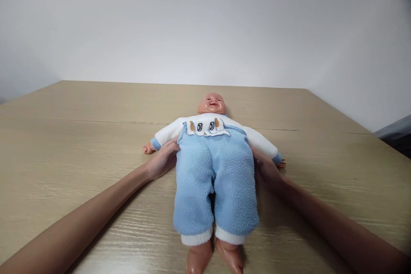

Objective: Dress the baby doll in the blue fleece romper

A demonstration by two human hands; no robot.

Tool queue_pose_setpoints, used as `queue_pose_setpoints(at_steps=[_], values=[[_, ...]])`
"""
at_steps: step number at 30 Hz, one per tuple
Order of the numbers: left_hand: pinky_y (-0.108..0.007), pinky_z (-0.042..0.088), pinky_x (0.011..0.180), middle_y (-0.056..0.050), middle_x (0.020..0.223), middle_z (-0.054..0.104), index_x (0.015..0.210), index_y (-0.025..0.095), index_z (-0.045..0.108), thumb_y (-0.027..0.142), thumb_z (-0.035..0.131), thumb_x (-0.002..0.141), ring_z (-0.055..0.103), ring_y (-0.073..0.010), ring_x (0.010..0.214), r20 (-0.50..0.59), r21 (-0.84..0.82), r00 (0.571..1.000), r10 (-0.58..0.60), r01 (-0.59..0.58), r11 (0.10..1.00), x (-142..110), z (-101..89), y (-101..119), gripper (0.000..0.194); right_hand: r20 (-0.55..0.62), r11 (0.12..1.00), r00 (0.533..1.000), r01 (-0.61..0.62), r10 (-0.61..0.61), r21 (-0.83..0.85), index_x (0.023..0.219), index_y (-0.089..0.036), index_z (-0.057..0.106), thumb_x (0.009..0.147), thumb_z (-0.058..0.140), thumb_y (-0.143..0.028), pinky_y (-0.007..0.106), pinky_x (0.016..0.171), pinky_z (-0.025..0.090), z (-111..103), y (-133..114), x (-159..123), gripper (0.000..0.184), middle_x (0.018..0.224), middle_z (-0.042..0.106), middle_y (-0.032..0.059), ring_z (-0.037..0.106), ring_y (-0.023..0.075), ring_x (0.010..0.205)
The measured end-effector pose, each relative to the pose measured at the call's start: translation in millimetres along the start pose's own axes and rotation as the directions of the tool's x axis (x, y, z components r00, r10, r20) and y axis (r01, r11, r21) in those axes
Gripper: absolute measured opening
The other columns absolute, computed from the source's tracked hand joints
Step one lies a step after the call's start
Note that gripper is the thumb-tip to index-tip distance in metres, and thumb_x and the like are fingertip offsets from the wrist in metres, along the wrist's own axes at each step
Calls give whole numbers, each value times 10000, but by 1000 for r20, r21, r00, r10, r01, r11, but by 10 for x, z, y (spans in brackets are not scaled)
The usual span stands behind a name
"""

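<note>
A baby doll (212,103) lies on its back, head away from me, arms spread and bare feet towards me. It wears a white long-sleeved top (260,141) with blue cuffs and fluffy light blue trousers (195,180) with white hems. A white patch with embroidered cartoon eyes (205,127) crosses the trousers' top edge. My left hand (164,158) is closed at the left side of the waist, its fingertips tucked behind the fabric. Opposite it, my right hand (267,169) grips the other side, mostly in shadow, with its fingers partly hidden by the trousers.
The doll rests on a light wooden table (80,137) with a thin seam running across it. A pale plain wall (192,21) stands behind the far edge. Something dark and grey (396,132) shows beyond the table at the right.
</note>
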State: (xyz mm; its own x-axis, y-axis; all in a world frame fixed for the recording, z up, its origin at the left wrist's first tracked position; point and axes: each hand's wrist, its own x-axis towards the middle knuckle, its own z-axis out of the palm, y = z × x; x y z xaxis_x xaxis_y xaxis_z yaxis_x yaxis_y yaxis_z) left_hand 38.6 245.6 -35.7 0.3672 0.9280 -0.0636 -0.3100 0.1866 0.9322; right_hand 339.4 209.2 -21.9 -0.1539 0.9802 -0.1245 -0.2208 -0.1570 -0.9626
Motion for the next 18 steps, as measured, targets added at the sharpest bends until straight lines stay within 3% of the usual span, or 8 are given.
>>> queue_pose_setpoints(at_steps=[5,10,12,15,18], values=[[-458,485,1000,-99,1046,730,872,195,706,304,687,692,629,-351,1107,120,112,987,106,-120,986,74,-152,51,212,29,992,994,104,-102,-76,847,-294,639,712,778,-379,421,825,539,-87,-35,23,212,833,676,26,620,290,879],[-409,467,939,-103,1072,671,1051,183,721,418,683,871,599,-305,1037,193,262,958,210,-257,930,12,-249,174,299,101,970,979,190,-176,-149,930,-274,623,857,713,-405,340,700,446,-251,-43,-9,175,828,558,-13,491,206,736],[-354,442,866,-73,1029,623,1026,191,688,487,700,942,567,-252,963,181,357,952,248,-299,885,-9,-180,263,308,142,953,968,231,-205,-194,956,-269,623,911,724,-444,316,725,451,-237,-84,4,208,869,554,-13,499,199,774],[-322,417,835,-42,972,579,960,199,633,555,703,996,537,-216,927,140,455,949,282,-315,833,21,-21,346,365,86,932,967,254,-240,-258,1017,-284,616,980,730,-496,289,816,469,-154,-142,107,244,932,568,-23,533,189,856],[-325,441,875,-37,999,608,1059,209,624,608,668,1022,558,-216,949,51,392,968,247,-246,886,84,60,296,403,31,914,972,228,-232,-335,1094,-304,616,1015,680,-587,303,932,485,-128,-113,246,301,1024,626,-23,589,198,967]])
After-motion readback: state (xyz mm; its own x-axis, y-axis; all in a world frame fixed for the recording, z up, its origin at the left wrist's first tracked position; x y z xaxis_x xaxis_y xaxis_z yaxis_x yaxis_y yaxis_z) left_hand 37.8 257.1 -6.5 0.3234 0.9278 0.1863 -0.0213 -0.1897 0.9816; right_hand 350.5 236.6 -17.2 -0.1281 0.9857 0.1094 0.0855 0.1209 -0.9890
